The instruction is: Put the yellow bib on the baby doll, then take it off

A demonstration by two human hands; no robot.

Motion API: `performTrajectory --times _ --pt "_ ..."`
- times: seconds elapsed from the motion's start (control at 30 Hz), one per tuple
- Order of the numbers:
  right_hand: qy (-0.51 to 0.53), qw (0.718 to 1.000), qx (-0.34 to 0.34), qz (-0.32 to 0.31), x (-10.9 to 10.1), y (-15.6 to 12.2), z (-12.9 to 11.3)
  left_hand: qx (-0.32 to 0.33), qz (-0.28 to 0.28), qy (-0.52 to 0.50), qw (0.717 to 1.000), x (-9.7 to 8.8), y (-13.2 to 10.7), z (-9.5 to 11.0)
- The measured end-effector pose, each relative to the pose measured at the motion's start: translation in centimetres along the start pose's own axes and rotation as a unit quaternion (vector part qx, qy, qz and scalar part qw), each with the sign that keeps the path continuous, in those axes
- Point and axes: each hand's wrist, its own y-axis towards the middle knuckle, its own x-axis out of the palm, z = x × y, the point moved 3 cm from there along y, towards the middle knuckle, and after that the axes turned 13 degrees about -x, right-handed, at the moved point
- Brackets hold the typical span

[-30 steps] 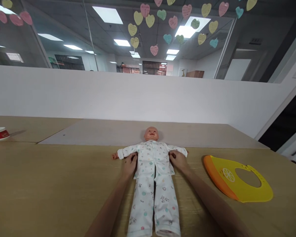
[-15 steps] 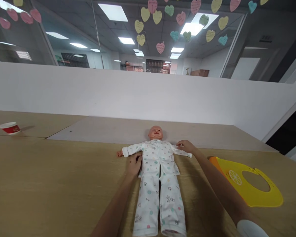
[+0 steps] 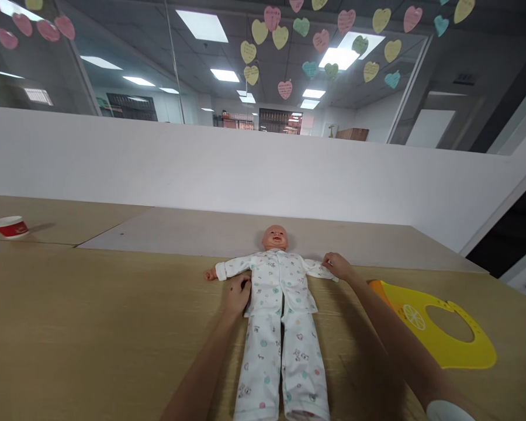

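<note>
A baby doll [image 3: 275,237] lies face up on the table with its arms spread. It wears a white patterned pyjama top [image 3: 269,286] and matching trousers [image 3: 258,362]. My left hand [image 3: 237,294] rests at the side of the top, below the doll's arm, its fingers loosely curled with a gap at the thumb. On the other side, my right hand [image 3: 338,266] has its fingers closed on the sleeve [image 3: 315,269] near the cuff. No doll hand shows at that cuff, while the opposite doll hand [image 3: 210,274] sticks out.
To the right lies a yellow silicone bib [image 3: 447,354] with an orange edge. A red and white paper cup [image 3: 9,227] stands at the far left. Behind the wooden table [image 3: 114,327] rise a white wall [image 3: 201,169] and glass with heart-shaped notes.
My right hand has slid outward along the sleeve, from the upper arm toward the cuff. My left hand stays at the doll's side. The view has shifted slightly.
</note>
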Motion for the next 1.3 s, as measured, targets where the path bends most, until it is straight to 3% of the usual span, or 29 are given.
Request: performTrajectory --times 0.53,0.73,0.9,1.07,1.3 --pt "0.023 0.996 0.064 0.052 0.0 -2.4 1.8 -0.011 -0.011 0.007 1.0 -0.2 -0.1 0.2" --pt "0.172 0.974 0.085 0.119 0.8 -5.5 3.2 -0.01 -0.016 0.004 1.0 -0.1 -0.2 0.1" --pt "0.15 0.984 0.032 0.093 1.6 -6.9 2.4 -0.008 -0.007 0.006 1.0 -0.1 -0.1 0.0" --pt "0.073 0.994 -0.022 0.075 2.3 -6.1 0.9 0.0 -0.02 0.023 1.0 0.0 0.0 -0.2" --pt "0.051 0.991 -0.053 0.111 3.6 -5.1 1.4 -0.001 -0.023 0.048 0.999 0.0 -0.1 -0.3"
